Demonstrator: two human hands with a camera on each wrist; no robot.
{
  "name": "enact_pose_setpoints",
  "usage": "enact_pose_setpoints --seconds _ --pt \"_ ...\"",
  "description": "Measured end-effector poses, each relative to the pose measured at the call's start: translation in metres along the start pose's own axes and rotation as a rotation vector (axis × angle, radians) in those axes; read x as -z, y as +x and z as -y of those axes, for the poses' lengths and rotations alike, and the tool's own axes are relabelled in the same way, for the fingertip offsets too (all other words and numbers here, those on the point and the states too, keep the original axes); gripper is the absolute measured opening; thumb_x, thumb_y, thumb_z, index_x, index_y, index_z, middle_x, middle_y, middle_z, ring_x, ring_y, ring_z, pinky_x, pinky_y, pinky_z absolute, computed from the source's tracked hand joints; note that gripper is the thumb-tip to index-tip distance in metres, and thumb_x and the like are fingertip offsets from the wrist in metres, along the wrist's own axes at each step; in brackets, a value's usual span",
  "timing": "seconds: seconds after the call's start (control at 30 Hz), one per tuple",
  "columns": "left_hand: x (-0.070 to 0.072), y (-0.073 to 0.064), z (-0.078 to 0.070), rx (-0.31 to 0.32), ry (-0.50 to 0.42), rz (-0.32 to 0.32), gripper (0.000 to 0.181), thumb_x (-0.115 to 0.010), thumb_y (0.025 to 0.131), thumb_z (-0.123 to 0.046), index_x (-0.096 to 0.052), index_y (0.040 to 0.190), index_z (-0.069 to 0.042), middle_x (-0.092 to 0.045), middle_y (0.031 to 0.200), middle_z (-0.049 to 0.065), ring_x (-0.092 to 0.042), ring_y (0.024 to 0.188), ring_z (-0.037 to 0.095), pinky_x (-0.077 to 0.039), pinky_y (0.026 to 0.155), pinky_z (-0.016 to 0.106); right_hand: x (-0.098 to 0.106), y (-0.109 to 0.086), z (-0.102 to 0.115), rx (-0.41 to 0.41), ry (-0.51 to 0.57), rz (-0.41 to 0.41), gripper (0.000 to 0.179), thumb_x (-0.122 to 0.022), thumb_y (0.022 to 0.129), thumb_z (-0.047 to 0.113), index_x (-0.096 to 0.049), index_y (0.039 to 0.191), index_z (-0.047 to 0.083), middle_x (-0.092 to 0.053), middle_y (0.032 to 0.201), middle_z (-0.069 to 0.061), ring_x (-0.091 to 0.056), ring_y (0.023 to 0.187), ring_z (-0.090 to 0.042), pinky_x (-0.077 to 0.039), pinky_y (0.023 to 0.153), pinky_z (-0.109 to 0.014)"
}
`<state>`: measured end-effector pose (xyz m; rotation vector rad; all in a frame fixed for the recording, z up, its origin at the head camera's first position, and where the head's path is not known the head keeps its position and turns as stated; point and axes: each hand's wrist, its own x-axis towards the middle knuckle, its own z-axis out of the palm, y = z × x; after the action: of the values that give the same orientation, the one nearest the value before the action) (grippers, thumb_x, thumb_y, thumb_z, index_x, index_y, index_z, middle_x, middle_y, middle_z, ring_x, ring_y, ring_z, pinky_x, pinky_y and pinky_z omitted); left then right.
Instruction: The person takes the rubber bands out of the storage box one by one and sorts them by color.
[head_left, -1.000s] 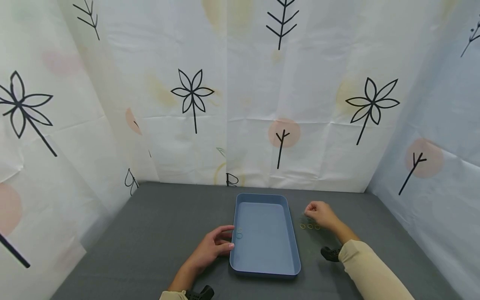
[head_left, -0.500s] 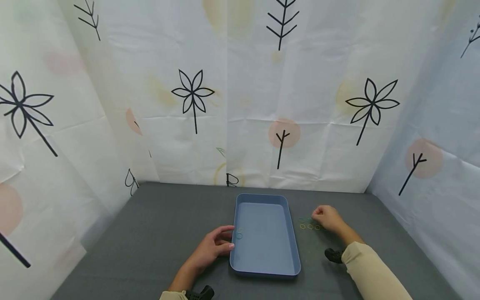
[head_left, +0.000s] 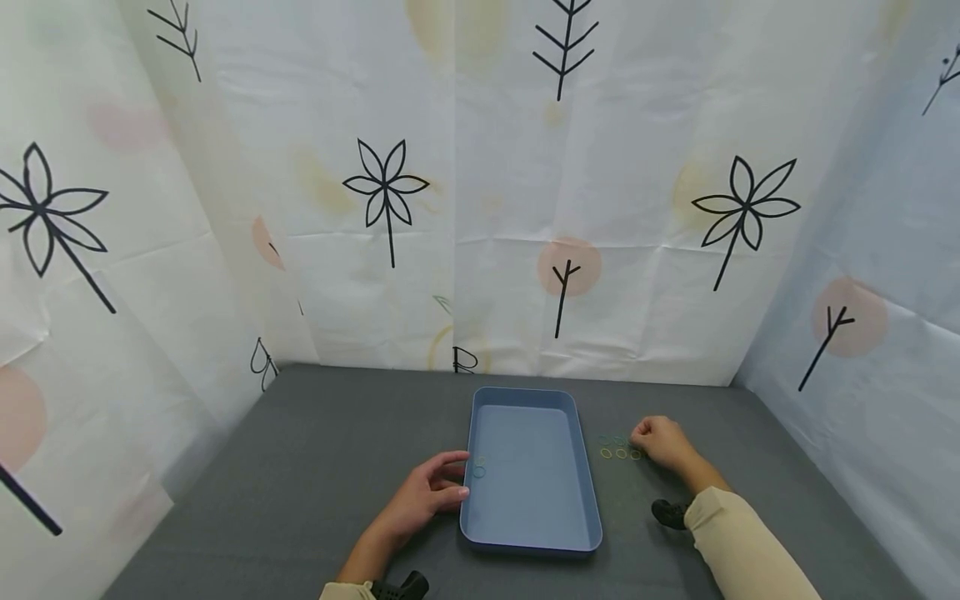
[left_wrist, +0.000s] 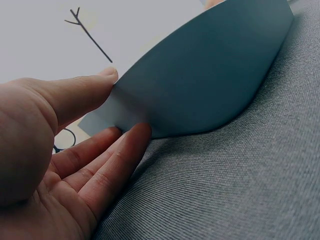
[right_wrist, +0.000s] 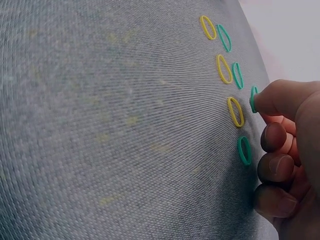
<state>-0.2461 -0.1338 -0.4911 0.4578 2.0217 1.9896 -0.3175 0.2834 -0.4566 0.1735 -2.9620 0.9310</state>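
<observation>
My right hand (head_left: 663, 442) is low over the table, right of the blue tray (head_left: 532, 475). In the right wrist view, its thumb and index finger pinch a small green rubber band (right_wrist: 253, 99) at the end of a row of green ones. Beside that row lie three yellow rubber bands (right_wrist: 224, 69), and another green band (right_wrist: 244, 151) lies below the curled fingers. My left hand (head_left: 426, 493) rests against the tray's left side. In the left wrist view its fingertips touch the outer wall (left_wrist: 200, 75), with the thumb tip at the rim.
Two thin bands (head_left: 479, 472) lie in the tray near its left wall. A grey cloth (head_left: 337, 433) covers the table. Patterned white sheets (head_left: 495, 208) hang behind the table and along both sides.
My right hand has moved right and a little nearer to me, uncovering green bands behind the yellow row. The left hand and the tray have stayed put.
</observation>
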Motion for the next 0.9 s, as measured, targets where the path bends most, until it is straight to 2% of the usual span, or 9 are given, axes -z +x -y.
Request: enact_pose_setpoints --seconds 0.23,0.43,0.67,0.9 --pt "0.0009 -0.0006 0.0014 -0.009 -0.01 -0.004 0.056 -0.067 0.091 -0.005 -0.044 0.142 0.001 -0.053 0.127 0.026 -0.061 0.104 0.03 -0.054 0.081 0.042 -0.0026 0.0012 -0.0007 -0.011 -0.017 -0.013 0.009 -0.058 0.083 0.002 -0.06 0.074 0.002 -0.056 0.07 -0.001 -0.047 0.061 -0.016 -0.041 0.058 -0.032" --pt "0.0008 0.0 0.0011 -0.004 0.003 -0.003 0.055 -0.068 0.091 -0.007 -0.045 0.141 0.0 -0.053 0.126 0.024 -0.061 0.103 0.03 -0.054 0.082 0.042 -0.0052 0.0028 -0.0041 -0.024 -0.032 -0.016 0.013 -0.06 0.084 0.002 -0.059 0.072 0.004 -0.054 0.068 0.001 -0.047 0.061 -0.015 -0.039 0.058 -0.031" --pt "0.0011 0.0003 0.0015 0.002 0.013 -0.004 0.055 -0.068 0.091 -0.008 -0.046 0.141 -0.001 -0.054 0.126 0.024 -0.061 0.103 0.028 -0.055 0.081 0.04 -0.0043 0.0027 -0.0045 -0.025 -0.031 -0.038 0.008 -0.064 0.086 0.006 -0.061 0.082 0.0 -0.058 0.074 -0.004 -0.051 0.067 -0.019 -0.043 0.061 -0.036" --pt "0.0018 0.0015 0.0027 0.011 0.017 -0.005 0.055 -0.068 0.091 -0.009 -0.046 0.141 -0.002 -0.054 0.126 0.023 -0.061 0.103 0.028 -0.054 0.082 0.041 -0.0036 0.0036 0.0035 -0.049 0.046 -0.081 0.013 -0.063 0.089 0.01 -0.061 0.093 -0.002 -0.062 0.084 -0.009 -0.055 0.075 -0.023 -0.044 0.065 -0.039"
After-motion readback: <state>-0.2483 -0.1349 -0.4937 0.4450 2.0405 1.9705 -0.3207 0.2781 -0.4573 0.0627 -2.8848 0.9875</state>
